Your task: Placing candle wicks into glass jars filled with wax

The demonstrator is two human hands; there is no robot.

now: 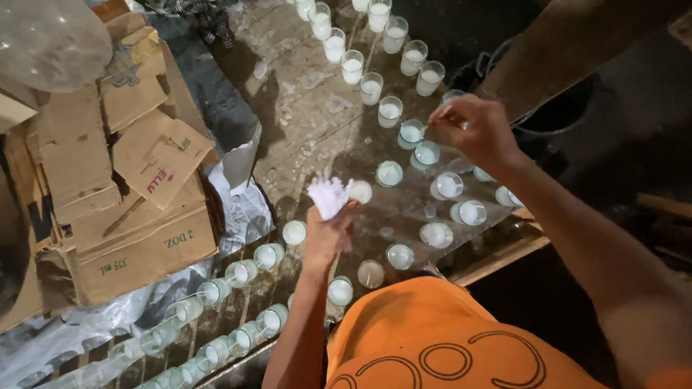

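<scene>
White wicks [329,194], a small bundle of them, stick up out of the left hand [326,234], which is closed around their lower ends above the near middle of the table [303,119]. The right hand [472,130] is raised further out, fingers pinched shut on a single thin wick [435,115] whose tip points down toward a glass of white wax [411,133]. More glasses of white wax [389,110] run in a double line from the far edge toward the hands, then scatter loosely around them, and a second line of clear glasses [241,272] curves away along the near left edge.

Left of the table lies a heap of flattened brown cardboard boxes [130,209], one flap with red printing, the lowest box with dark green printing on its side, upside down from here. A crumpled silvery plastic sheet [241,205] is tucked between the boxes and the table. A clear plastic bag [47,39] sits in the far left corner.

The left forearm rises almost straight from the orange shirt [432,331]; the right arm reaches diagonally across from the lower right. A bare, wax-spattered stretch of tabletop lies open between the far row and the boxes. A wooden edge [497,259] bounds the table on the right, with dark floor and a black bucket [555,115] beyond
</scene>
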